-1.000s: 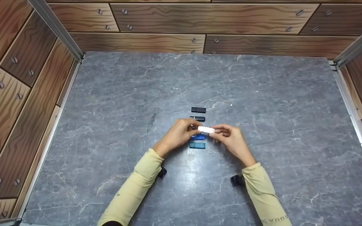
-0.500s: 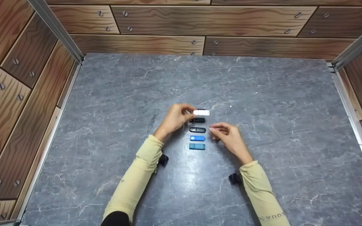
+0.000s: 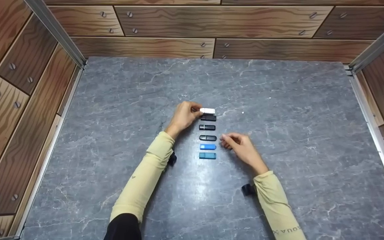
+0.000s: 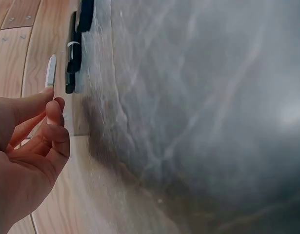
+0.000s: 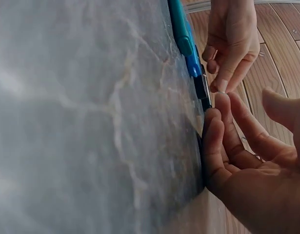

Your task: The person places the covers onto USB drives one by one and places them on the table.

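Between its thumb and fingers, my left hand (image 3: pixel 182 116) pinches one end of a white USB flash drive (image 3: pixel 208 110). That drive, seen edge-on in the left wrist view (image 4: pixel 51 70), is held beyond the top of a column of flash drives. Down the column come a black drive (image 3: pixel 209 117), a black one with a pale band (image 3: pixel 208 127), a dark rounded one (image 3: pixel 208 138), a blue one (image 3: pixel 207 147) and a teal one (image 3: pixel 207 155). My right hand (image 3: pixel 242 148), holding nothing, has loosely bent fingers just right of the dark rounded drive.
The drives lie on a grey marbled tabletop (image 3: pixel 138 93). Wood-patterned panels (image 3: pixel 225 21) border its back and both sides, with metal rails (image 3: pixel 57 35) at the corners. A tiny white speck (image 3: pixel 243 112) lies right of the column.
Both hands were at the white drive, over the column's middle. My right hand has let go and stayed nearby. My left hand has carried the drive away from me, past the column's far end.
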Available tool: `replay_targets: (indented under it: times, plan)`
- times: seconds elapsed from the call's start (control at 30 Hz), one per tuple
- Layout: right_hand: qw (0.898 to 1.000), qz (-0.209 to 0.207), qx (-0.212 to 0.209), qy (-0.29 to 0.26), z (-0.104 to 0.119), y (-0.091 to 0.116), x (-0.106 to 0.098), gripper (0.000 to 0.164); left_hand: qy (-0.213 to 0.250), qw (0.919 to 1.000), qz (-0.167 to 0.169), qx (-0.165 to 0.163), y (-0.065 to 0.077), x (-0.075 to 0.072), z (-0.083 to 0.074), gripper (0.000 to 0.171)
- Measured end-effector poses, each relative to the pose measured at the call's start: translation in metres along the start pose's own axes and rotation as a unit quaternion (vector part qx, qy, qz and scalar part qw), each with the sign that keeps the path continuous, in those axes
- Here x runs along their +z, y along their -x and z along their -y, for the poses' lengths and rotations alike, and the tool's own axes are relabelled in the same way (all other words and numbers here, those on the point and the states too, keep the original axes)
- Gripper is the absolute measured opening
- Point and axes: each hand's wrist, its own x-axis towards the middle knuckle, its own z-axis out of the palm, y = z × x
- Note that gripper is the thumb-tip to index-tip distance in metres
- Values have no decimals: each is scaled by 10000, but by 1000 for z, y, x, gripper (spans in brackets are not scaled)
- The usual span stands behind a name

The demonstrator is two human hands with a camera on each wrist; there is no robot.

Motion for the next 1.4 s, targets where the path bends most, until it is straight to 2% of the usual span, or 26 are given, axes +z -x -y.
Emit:
replay_targets:
  times: [0.4, 0.87, 1.1, 1.27, 1.33, 1.37, 1.4]
  plan:
    - [9999, 23, 59, -160, 4, 3, 3, 38, -332, 9993, 196, -16, -7, 2, 3, 22]
    - [9996, 58, 94, -270, 5, 5, 4, 35, -386, 9987, 240, -212, -10, 3, 3, 25]
    - [9996, 95, -1, -268, 3, 2, 3, 32, -343, 9992, 152, -141, -13, 4, 4, 26]
    - [9994, 216, -32, -251, 5, 6, -2, 32, -148, 9998, 27, -162, -2, 3, 6, 28]
    - [9995, 136, -13, -284, 5, 8, -5, 31, -103, 9998, -13, -164, 7, 1, 5, 26]
    - [9996, 47, -11, -287, 6, 9, -8, 30, -60, 9999, -71, -72, 10, 3, 13, 25]
    - [9996, -60, -20, -287, 6, 11, -10, 29, -81, 9999, -103, -22, 16, 2, 12, 24]
